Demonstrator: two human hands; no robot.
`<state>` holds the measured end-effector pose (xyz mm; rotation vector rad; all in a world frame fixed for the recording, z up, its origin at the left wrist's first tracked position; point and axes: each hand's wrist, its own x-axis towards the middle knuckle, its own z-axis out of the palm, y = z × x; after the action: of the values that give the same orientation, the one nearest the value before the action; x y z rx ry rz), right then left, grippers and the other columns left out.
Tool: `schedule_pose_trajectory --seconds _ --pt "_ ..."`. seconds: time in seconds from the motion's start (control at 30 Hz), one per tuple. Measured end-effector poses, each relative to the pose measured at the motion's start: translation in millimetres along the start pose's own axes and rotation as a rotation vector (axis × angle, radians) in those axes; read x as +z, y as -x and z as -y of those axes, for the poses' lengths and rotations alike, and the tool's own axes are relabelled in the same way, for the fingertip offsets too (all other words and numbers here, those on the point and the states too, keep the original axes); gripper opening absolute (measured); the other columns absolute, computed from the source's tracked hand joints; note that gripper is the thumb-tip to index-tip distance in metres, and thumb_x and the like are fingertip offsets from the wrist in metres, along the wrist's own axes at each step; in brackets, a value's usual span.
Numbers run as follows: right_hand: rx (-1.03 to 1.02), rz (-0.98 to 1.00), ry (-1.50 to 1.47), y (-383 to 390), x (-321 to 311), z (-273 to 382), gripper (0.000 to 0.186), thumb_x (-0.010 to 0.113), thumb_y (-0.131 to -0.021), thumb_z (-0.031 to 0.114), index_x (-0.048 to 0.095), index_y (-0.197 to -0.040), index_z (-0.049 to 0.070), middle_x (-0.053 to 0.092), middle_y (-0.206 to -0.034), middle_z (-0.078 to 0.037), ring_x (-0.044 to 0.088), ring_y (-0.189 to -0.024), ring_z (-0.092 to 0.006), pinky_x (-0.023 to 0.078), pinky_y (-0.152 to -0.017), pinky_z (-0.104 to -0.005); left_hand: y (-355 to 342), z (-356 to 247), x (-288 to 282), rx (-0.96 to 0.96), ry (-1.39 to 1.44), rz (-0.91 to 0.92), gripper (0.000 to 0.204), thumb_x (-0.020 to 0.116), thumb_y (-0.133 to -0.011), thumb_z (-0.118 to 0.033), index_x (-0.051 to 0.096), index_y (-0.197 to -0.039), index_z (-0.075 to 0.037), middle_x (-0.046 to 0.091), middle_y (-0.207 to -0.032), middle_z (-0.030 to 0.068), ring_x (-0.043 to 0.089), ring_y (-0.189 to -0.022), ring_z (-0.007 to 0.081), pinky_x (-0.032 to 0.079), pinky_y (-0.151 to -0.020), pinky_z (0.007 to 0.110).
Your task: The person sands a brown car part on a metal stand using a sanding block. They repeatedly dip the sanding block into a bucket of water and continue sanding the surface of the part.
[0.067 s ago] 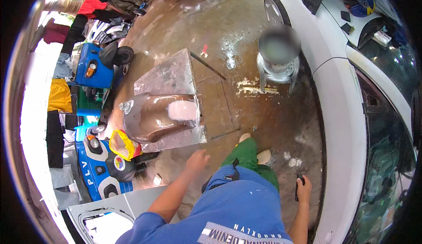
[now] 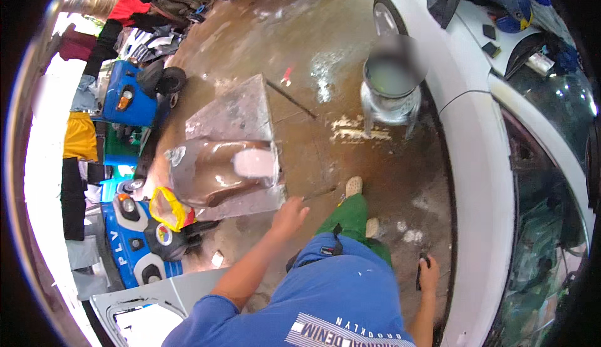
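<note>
Beside a white car at three o'clock, your right hand is closed around a slim black block; your left hand, fingers loosely apart, appears empty. At that left hand's ten o'clock, and nearer it than the right, a glossy brown body panel lies on a grey metal sheet, long axis nine to three.

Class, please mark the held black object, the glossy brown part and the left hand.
Black object (image 2: 419,277): head view, middle of its visible length.
Glossy brown part (image 2: 216,168): head view, shiny upper surface.
Left hand (image 2: 290,216): head view, middle of the hand.
</note>
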<state>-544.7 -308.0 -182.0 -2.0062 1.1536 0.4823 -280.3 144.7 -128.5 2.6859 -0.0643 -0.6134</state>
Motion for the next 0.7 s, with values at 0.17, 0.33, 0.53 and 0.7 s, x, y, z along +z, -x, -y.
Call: schedule_pose_trajectory --seconds 0.17,0.33,0.53,0.7 --pt "-0.025 0.01 -0.054 -29 -12 5 0.055 0.071 -0.098 0.029 0.065 -0.139 -0.006 0.068 -0.139 -0.026 0.063 -0.13 -0.0395 0.047 -0.112 -0.0433 -138 -122 -38 0.273 0.131 -0.164 0.048 0.07 -0.1 -0.029 0.063 -0.14 -0.003 0.058 -0.149 0.021 0.058 -0.135 0.0421 0.05 -0.111 0.049" --pt "0.025 -0.012 -0.091 -60 -13 27 0.058 0.075 -0.094 0.037 0.069 -0.134 -0.005 0.071 -0.134 -0.027 0.067 -0.127 -0.039 0.051 -0.108 -0.0438 -332 -231 -38 0.533 0.026 -0.16 0.037 0.065 -0.098 -0.017 0.068 -0.133 -0.006 0.062 -0.146 0.0191 0.06 -0.133 0.0385 0.051 -0.11 0.048" --pt "0.163 -0.008 -0.062 -87 -35 144 0.055 0.078 -0.093 0.038 0.072 -0.133 0.001 0.074 -0.127 -0.023 0.071 -0.119 -0.037 0.054 -0.104 -0.0424 -528 -283 40 0.341 -0.59 0.512 0.03 0.067 -0.094 -0.02 0.08 -0.119 -0.011 0.075 -0.131 0.015 0.073 -0.12 0.0368 0.06 -0.098 0.047" --pt "0.317 0.023 -0.082 -96 -63 283 0.056 0.081 -0.091 0.041 0.073 -0.133 0.004 0.076 -0.121 -0.023 0.074 -0.112 -0.0364 0.056 -0.099 -0.0431 -597 -226 156 0.289 -0.687 0.605 0.034 0.063 -0.099 -0.024 0.08 -0.126 -0.011 0.073 -0.138 0.0142 0.073 -0.123 0.0342 0.06 -0.097 0.046"
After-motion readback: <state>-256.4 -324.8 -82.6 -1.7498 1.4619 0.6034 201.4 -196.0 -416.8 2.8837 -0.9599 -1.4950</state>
